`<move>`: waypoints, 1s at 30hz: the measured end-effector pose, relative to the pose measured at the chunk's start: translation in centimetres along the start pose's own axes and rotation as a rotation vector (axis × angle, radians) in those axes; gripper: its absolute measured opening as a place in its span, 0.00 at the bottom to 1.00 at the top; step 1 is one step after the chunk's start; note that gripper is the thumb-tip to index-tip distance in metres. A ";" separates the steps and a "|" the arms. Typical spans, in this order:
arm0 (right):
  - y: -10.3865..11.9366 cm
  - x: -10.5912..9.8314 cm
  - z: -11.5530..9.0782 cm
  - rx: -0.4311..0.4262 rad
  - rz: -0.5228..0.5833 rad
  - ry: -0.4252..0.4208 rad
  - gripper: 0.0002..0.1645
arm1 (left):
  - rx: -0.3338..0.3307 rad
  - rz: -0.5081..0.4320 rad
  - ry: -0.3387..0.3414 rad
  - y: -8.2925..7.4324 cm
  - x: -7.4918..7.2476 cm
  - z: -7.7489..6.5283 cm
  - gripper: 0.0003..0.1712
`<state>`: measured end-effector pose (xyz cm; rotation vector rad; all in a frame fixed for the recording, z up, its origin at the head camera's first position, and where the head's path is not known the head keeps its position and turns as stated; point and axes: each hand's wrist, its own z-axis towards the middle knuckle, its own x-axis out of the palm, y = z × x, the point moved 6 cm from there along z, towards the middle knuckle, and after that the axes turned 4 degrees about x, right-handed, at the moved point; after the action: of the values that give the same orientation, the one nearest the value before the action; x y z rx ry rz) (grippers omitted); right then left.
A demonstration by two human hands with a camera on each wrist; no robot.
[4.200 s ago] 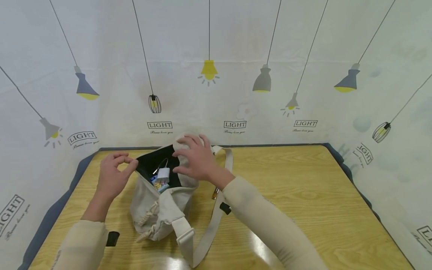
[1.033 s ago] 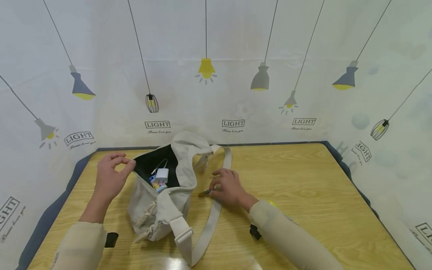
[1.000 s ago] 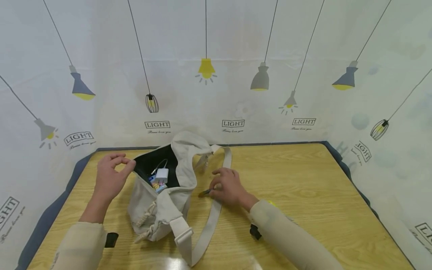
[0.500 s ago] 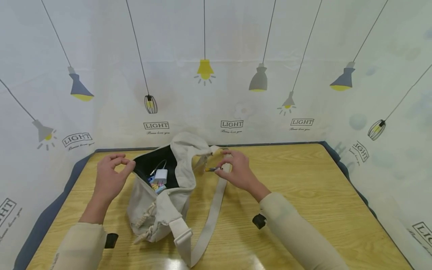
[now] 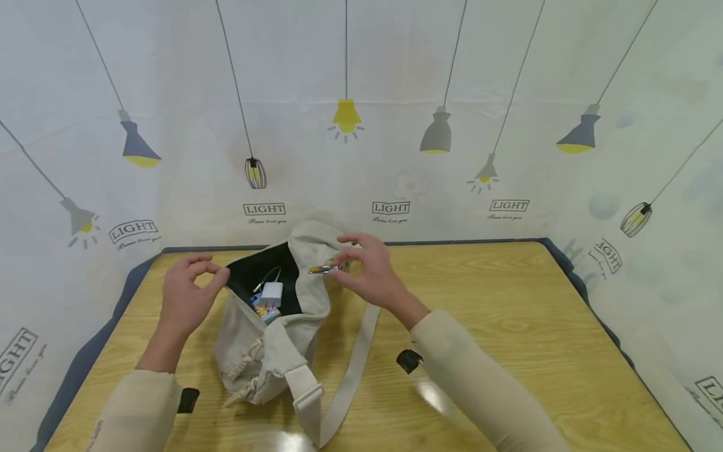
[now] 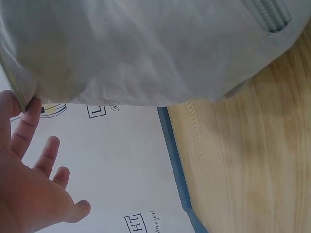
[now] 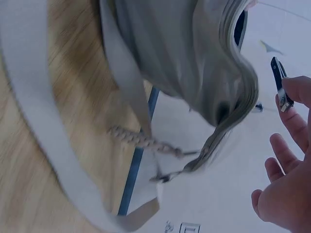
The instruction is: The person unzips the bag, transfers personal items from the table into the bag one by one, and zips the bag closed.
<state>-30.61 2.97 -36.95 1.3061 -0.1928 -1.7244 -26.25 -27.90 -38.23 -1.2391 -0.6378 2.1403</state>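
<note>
An off-white canvas bag [image 5: 265, 351] stands on the table at left of centre, its zipped mouth spread wide. At the mouth's left corner my left hand [image 5: 189, 292] pinches the zipper edge between thumb and forefinger; the left wrist view shows this hand [image 6: 36, 179] with its other fingers spread. My right hand [image 5: 373, 270] holds a small metal nail clipper [image 7: 281, 82] between thumb and forefinger, above the right rim of the bag. Within the dark lining lie a white charger plug [image 5: 272, 294] with a cable and a colourful printed packet [image 5: 265, 311].
A wide shoulder strap [image 5: 353, 383] loops over the wooden table [image 5: 497, 314] to the right of the bag. Knotted cords [image 5: 245, 364] hang at the bag's front. Behind the table rises a white backdrop [image 5: 305, 169] printed with lamps.
My right hand has picked up the nail clipper from the table beside the strap, lifted it and moved left to the bag's rim. My left hand has stayed at the bag's edge.
</note>
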 end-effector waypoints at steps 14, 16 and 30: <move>4.3 5.2 2.4 -0.087 -0.404 0.171 0.09 | 0.123 0.097 -0.029 -0.7 -0.5 0.0 0.10; 4.5 5.9 2.4 -0.098 -0.459 0.191 0.09 | 0.123 0.105 -0.022 -0.6 -0.5 0.0 0.10; 5.6 8.7 1.9 -0.209 -0.675 0.294 0.10 | 0.145 0.116 -0.035 -1.0 -0.5 0.1 0.11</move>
<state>-28.99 -7.30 -38.63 1.5462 0.6506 -1.9893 -25.88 -27.56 -37.26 -1.1884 -0.4260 2.2642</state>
